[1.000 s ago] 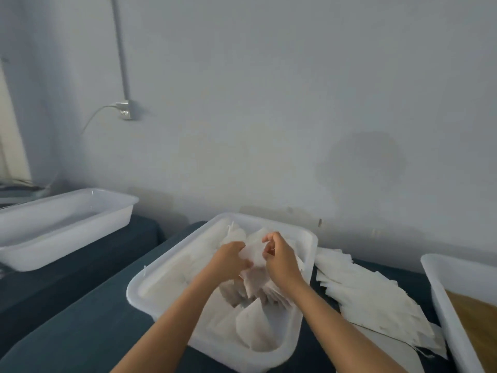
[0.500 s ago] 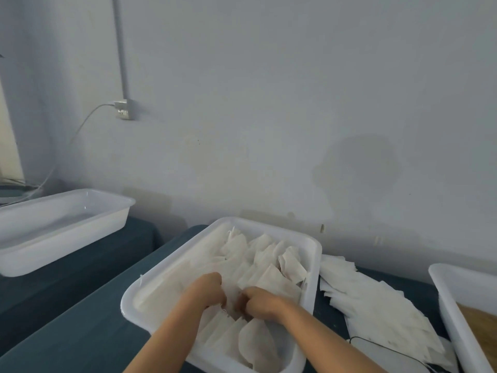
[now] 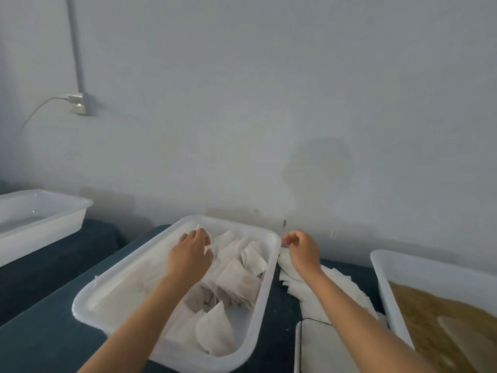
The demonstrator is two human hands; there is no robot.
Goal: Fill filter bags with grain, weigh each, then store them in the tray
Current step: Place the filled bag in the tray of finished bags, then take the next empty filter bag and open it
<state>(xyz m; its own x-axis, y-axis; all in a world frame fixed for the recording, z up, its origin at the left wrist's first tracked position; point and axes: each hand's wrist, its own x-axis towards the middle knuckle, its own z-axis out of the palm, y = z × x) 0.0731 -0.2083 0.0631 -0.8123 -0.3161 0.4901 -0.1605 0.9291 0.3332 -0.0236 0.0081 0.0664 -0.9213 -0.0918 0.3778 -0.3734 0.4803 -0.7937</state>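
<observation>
left hand (image 3: 191, 255) reaches palm down into the white tray (image 3: 172, 275), fingers loosely curled over the filled filter bags (image 3: 236, 281). right hand (image 3: 302, 249) hovers past the tray's right rim, fingers curled, over empty bags (image 3: 347, 289); whether it pinches anything is unclear.

No legible text, label, brand, number or sign anywhere in frame: trays, bags, wall and socket at upper left all unmarked or too blurred to read.
</observation>
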